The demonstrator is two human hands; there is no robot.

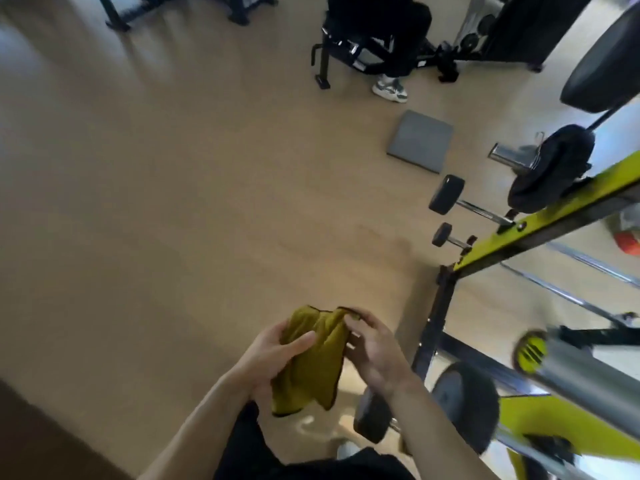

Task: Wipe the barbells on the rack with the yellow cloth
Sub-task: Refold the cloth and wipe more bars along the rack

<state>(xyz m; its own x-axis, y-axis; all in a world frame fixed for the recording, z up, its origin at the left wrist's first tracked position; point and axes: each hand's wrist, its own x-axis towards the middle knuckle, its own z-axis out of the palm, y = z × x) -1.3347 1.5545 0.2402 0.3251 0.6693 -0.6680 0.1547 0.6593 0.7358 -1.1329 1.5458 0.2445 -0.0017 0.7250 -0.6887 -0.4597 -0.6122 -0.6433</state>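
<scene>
Both hands held together in front of the body, well left of the yellow rack (540, 225). Left hand (277, 358) grips the yellow cloth (317, 362) with thumb laid across its front; right hand (372, 348) pinches the cloth's upper edge, fingers curled over it. Cloth bunched and hanging between them, touching no equipment. Looks like gathering or refolding the cloth rather than wiping. On the rack: a fixed-weight barbell (460, 202) with dark round head jutting out left of the upright, a smaller one (450, 237) just below it, and a larger bar carrying a black plate (550, 168) above. Nearest the camera, a thick steel bar sleeve (581, 372) with yellow end cap, blurred. Frame is motion-smeared, so cleanliness of any bar cannot be judged. No bar is in contact with the cloth; as far as the view shows, every visible bar is left to wipe. Beyond the rack, a grey mat (420, 140) lies on the floor and a seated person's shoe (389, 88) shows.
</scene>
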